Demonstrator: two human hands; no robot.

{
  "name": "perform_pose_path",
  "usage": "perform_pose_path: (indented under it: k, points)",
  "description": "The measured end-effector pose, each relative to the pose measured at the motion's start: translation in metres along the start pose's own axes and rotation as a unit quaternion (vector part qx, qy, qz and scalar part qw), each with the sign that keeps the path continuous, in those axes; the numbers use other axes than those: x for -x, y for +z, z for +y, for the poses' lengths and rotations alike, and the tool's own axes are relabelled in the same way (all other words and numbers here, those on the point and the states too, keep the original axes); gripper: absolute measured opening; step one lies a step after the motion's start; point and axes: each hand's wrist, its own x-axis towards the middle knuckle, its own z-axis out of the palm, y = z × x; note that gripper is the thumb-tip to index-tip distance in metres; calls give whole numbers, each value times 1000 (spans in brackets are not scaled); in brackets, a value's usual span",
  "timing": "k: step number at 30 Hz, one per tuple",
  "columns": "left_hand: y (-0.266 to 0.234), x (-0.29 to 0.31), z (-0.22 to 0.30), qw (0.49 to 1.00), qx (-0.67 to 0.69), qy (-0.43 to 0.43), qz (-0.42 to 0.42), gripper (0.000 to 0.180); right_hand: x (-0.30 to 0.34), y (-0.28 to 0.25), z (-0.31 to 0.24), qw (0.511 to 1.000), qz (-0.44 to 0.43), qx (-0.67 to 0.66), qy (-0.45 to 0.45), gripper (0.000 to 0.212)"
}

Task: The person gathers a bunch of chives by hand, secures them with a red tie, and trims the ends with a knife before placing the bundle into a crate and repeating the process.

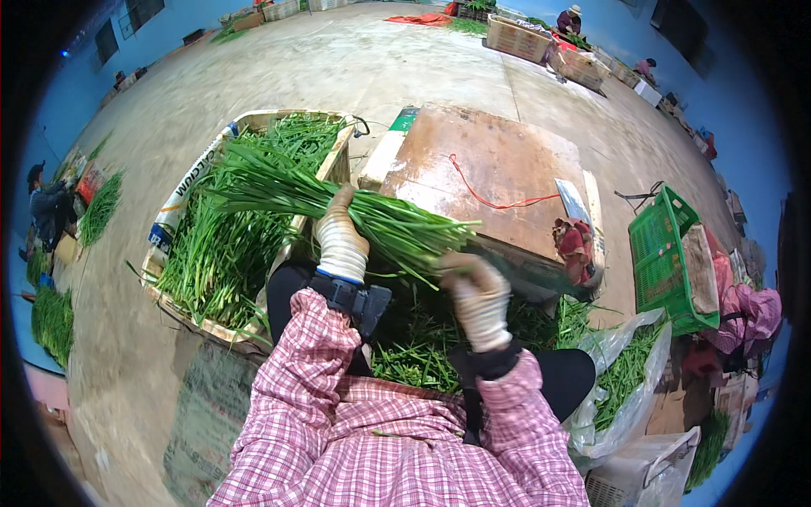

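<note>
A thick bunch of Chinese chives (279,190) is gripped around its middle by my left hand (342,241), in a white ribbed glove. Its leafy tips spread to the left over a crate, and the stalk ends point right. My right hand (476,300), gloved the same way, is by those stalk ends, its fingers smeared by motion; whether they pinch any stalks cannot be made out. Loose green leaves and scraps (414,363) lie below my hands, between my knees. More chives (228,262) fill the crate (152,275) at my left.
Ahead stands a wooden board (481,160) with a red string (498,201) and a dark red cloth (573,245) at its right edge. At right are a clear plastic bag of greens (625,363) and a green crate (667,262). Other people (570,21) sit farther off.
</note>
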Motion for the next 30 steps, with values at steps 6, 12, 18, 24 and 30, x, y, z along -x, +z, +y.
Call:
perform_pose_path:
  k: [6, 12, 18, 24, 30]
  points:
    - [4, -11, 16, 1000, 15, 4, 10, 40, 28, -55, -7, 946, 97, -217, 220, 27]
    - [4, -5, -14, 999, 6, -43, -12, 47, 11, 52, 14, 808, 52, -406, 423, 23]
    - [-4, -14, 17, 998, 15, -36, -42, 47, 31, 2, 26, 892, -10, -228, 390, 20]
    - [1, -13, 33, 999, 12, -30, -23, 50, 65, -65, 91, 818, -248, 443, 271, 58]
    - [3, 11, 22, 997, -11, -43, -60, 41, 15, 13, 13, 909, -27, -271, 317, 47]
